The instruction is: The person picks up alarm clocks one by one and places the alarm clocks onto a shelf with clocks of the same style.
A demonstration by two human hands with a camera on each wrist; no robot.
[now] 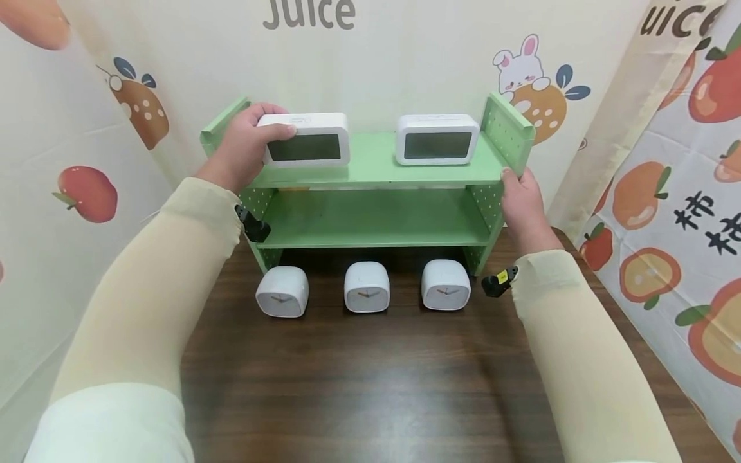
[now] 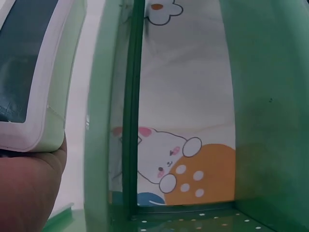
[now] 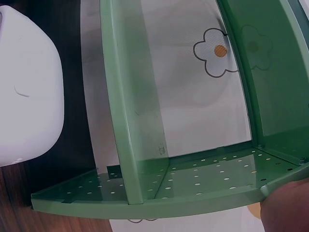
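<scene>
In the head view my left hand [image 1: 246,141] grips a white digital clock [image 1: 307,121] by its left end, thumb across the front beside the dark screen. The clock is held at the left part of the green shelf's [image 1: 370,173] top board; the left wrist view shows its rounded edge [image 2: 41,125] close up. My right hand [image 1: 523,202] holds the right side panel [image 1: 509,132] of the shelf near the top board's front corner. A second white digital clock [image 1: 438,122] stands on the top board at the right, screen facing me.
Below the shelf's lower board [image 1: 376,218], three small white rounded clocks stand in a row on the dark wooden table [image 1: 370,379]: left clock [image 1: 282,291], middle clock [image 1: 367,287], right clock [image 1: 446,284]. A fruit-printed curtain [image 1: 393,58] hangs behind and on both sides.
</scene>
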